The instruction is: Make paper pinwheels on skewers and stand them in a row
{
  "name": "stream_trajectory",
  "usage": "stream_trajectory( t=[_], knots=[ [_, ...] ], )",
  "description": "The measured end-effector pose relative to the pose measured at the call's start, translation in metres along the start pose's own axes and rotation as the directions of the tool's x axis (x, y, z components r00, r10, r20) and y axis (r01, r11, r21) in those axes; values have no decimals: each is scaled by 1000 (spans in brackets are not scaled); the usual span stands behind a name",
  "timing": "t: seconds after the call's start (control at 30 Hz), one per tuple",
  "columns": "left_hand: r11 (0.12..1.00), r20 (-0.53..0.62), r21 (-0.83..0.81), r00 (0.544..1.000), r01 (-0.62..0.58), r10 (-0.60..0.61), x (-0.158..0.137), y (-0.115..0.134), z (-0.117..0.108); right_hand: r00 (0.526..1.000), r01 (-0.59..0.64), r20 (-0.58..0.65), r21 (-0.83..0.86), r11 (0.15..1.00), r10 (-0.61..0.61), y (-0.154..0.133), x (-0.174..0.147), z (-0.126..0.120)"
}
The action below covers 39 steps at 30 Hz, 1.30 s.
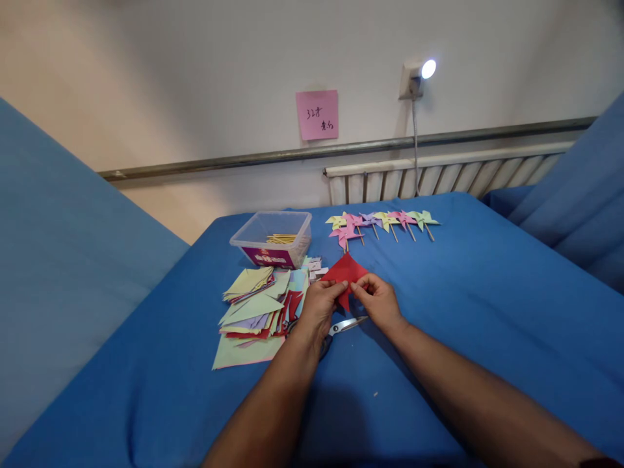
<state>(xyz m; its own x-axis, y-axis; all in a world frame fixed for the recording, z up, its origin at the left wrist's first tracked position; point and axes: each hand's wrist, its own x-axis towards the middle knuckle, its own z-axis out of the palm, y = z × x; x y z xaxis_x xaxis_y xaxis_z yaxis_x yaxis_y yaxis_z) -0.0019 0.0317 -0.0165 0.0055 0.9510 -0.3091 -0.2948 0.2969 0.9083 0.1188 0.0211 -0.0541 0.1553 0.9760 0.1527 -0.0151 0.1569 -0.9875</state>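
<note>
Fingers (342, 286) and thumbs of both bare hands pinch a red, roughly diamond-shaped sheet of paper, the left hand (318, 305) at its left, the right hand (383, 302) at its right, equally near. One corner of the red sheet (347, 265) points far; no clear long axis shows. Both forearms angle inward from the near side, above silver-bladed scissors (347, 325) on blue cloth (419, 403).

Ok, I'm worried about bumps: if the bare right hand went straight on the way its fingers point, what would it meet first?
The red, pointed paper sheet, right at the fingertips of the bare right hand; the bare left hand seems next in that line, though depth is unclear.
</note>
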Motion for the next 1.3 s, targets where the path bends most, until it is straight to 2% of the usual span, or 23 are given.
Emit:
stream_trajectory(
  t=[0.1, 0.23, 0.33, 0.43, 0.5, 0.57, 0.73, 0.83, 0.9, 0.97, 1.07, 1.2, 1.3],
  knots=[
    [999, 4, 31, 1000, -16, 16, 1, 0, -1, 1000, -2, 1, 6, 1000, 2, 0, -1, 0],
    [998, 19, 61, 1000, -17, 16, 2, 1, -5, 996, 16, -91, 90, 996, -8, -5, 1, -4],
    [988, 50, 156, 999, -5, -3, 2, 5, -8, 992, 17, -127, 181, 983, 6, -10, 8, -11],
    [958, 89, 286, 996, -27, 2, 0, 9, -8, 997, -79, 31, 288, 954, 74, -14, 12, -18],
    [944, 146, 325, 989, -62, 14, -2, 11, -8, 978, -166, 174, 330, 929, 113, -15, 12, -19],
    [936, 200, 337, 979, -97, 30, -4, 13, -7, 957, -217, 255, 325, 921, 136, -14, 11, -19],
    [919, 349, 362, 937, -157, 23, -7, 18, -8, 950, -225, 270, 247, 943, 156, -12, 8, -17],
    [911, 318, 370, 946, -179, 57, -6, 18, -9, 952, -245, 250, 283, 927, 175, -11, 7, -13],
    [918, 233, 343, 965, -200, 124, -4, 15, -8, 969, -224, 172, 328, 918, 175, -9, 6, -9],
    [938, 120, 278, 976, -209, 182, -3, 10, -5, 985, -173, 35, 362, 916, 172, -7, 5, -5],
    [987, -1, 101, 992, -127, 128, -5, 1, 3, 975, -110, -134, 396, 912, 176, -5, 3, 1],
    [981, 61, -151, 991, 124, -116, -13, -6, 12, 959, -102, -195, 441, 892, 206, -7, 0, 3],
    [952, 96, -231, 979, 199, -182, -17, -7, 15, 960, -100, -196, 432, 897, 201, -10, -2, 3]
  ],
)
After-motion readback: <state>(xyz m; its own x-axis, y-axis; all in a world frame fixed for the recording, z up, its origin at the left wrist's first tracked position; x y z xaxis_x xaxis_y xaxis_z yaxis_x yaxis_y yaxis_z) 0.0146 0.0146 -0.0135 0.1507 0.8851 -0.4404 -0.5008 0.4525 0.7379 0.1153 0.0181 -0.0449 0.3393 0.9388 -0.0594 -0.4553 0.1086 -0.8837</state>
